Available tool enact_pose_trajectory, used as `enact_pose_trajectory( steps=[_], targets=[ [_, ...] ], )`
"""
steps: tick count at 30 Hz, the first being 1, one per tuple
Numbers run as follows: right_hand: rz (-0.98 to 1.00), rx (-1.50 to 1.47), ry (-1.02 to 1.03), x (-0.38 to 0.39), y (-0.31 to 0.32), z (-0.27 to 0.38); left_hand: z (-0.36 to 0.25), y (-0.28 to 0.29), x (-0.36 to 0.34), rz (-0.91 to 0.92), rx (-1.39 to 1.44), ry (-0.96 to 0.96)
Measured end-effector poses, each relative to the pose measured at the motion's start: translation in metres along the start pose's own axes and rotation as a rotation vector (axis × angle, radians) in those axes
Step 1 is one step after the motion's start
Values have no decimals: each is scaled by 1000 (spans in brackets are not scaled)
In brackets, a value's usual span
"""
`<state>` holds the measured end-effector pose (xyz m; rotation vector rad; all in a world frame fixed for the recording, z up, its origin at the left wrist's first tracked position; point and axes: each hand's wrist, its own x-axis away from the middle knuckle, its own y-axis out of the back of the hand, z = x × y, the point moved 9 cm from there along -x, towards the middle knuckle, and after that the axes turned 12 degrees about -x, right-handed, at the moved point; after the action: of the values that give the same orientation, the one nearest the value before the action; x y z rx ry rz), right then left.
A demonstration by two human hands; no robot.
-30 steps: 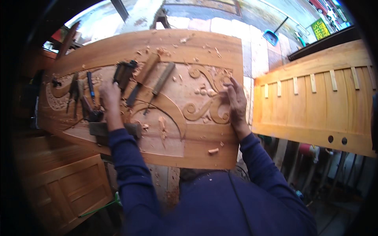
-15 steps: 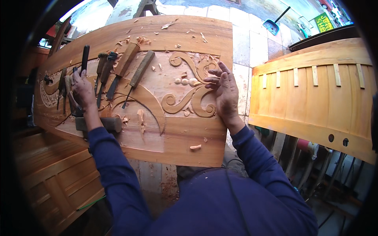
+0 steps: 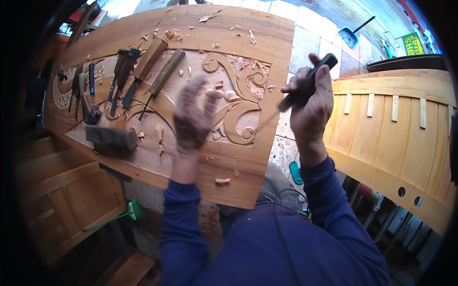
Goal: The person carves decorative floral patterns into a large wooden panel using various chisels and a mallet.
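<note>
My right hand [image 3: 312, 107] grips a dark-handled carving tool [image 3: 307, 82] above the right edge of a carved wooden panel [image 3: 234, 190]; its thin blade points down-left, blurred. My left hand [image 3: 193, 117], smeared by motion, hovers over the panel with fingers loosely apart, left of the scroll carving [image 3: 241, 136]. A row of chisels and gouges lies at the panel's left, including a broad chisel [image 3: 150, 59] and a narrow wooden-handled one [image 3: 167, 71]. A heavy wooden mallet [image 3: 109, 137] rests below them. Pale shavings [image 3: 172, 35] are scattered over the wood.
At right stands a yellow wooden panel [image 3: 372, 138] with short battens. A blue dustpan [image 3: 348, 35] and green slipper [image 3: 295, 172] lie on the tiled floor [image 3: 303, 43]. At lower left are a panelled wooden piece [image 3: 67, 205] and a green broom [image 3: 133, 209].
My left hand has left the tools at the left and moved rightward. My right hand has risen off the panel's edge and now holds the dark-handled tool that my left hand had.
</note>
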<state>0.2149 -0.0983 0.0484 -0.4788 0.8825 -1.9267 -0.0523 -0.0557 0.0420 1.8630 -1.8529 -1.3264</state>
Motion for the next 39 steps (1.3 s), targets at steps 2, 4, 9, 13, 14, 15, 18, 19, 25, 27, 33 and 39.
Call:
enact_pose_trajectory(
  steps=[2,4,9,13,14,15,18,19,25,27,33,39],
  targets=[
    [10,-43,-42,-19,0,-8,32,3,-4,74,-216,-64],
    [94,58,-143,-25,-14,-34,50,4,-5,62,-246,-47],
    [239,21,-257,-38,-37,-83,60,-4,-5,46,-291,-11],
    [251,31,-331,-47,-35,-104,59,-4,-5,36,-290,-12],
    [254,42,-354,-48,-34,-108,60,-5,-5,37,-289,-3],
    [260,52,-377,-50,-35,-112,59,-5,-5,31,-302,-6],
    [267,48,-376,-56,-38,-116,61,-3,-5,22,-314,9],
    [268,54,-381,-55,-38,-119,62,-3,-5,21,-314,20],
    [289,59,-461,-47,-47,-130,61,-4,-5,-11,-303,-9],
    [309,77,-460,-45,-49,-133,60,-4,-7,-16,-313,-15],
    [376,118,-639,-23,-70,-163,59,0,-6,-22,-336,-16],
    [486,217,-928,13,-79,-194,65,0,-10,-69,-309,-28]
  ],
)
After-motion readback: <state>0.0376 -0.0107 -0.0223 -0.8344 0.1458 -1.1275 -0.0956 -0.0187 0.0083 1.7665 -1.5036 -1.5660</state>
